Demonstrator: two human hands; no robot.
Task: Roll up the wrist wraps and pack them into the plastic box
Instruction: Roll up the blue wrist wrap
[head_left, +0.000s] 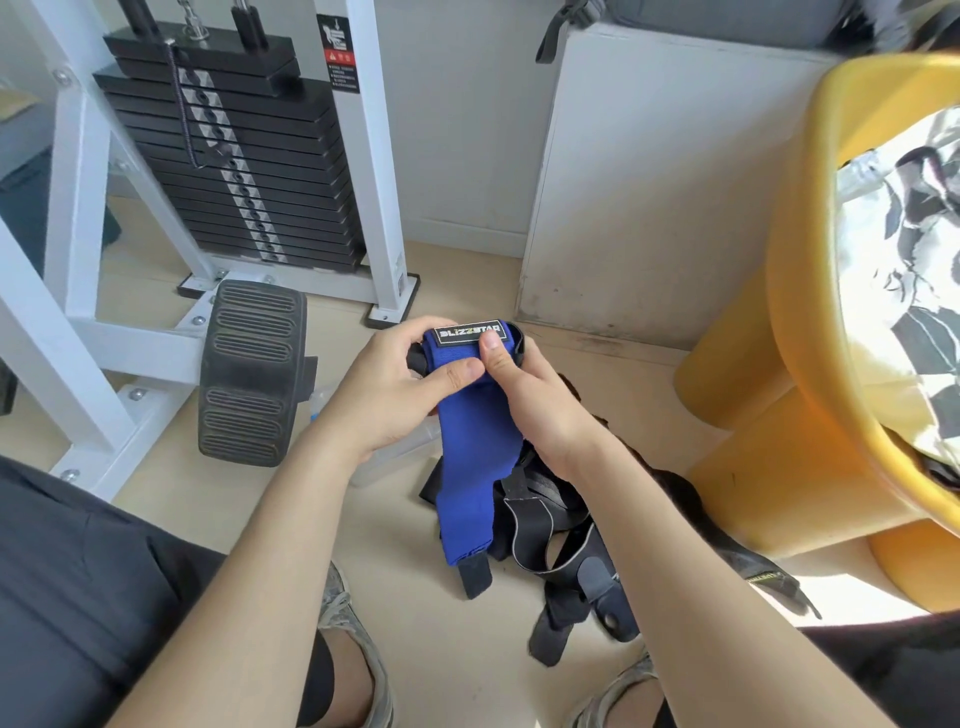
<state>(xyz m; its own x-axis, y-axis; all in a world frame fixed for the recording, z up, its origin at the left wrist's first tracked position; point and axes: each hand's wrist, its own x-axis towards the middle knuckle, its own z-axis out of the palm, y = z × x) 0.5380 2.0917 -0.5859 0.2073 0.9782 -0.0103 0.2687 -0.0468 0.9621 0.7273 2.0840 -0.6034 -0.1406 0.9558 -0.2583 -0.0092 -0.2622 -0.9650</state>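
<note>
A blue wrist wrap (470, 467) with a black label at its top is held up over the floor. My left hand (395, 387) grips its upper end from the left, thumb pressed on the fabric. My right hand (530, 395) pinches the same end from the right, thumb just under the label. The top end is curled over; the rest hangs down, ending in a black tab. A clear plastic box (395, 452) lies on the floor under my left wrist, mostly hidden. A heap of black wraps and straps (561, 540) lies on the floor below my right forearm.
A white weight machine with a black plate stack (228, 156) stands at the back left, its black foot pedal (249, 369) near my left hand. A yellow plastic stool (810, 364) is at the right, a white cabinet (649, 197) behind. My shoes (353, 649) are at the bottom.
</note>
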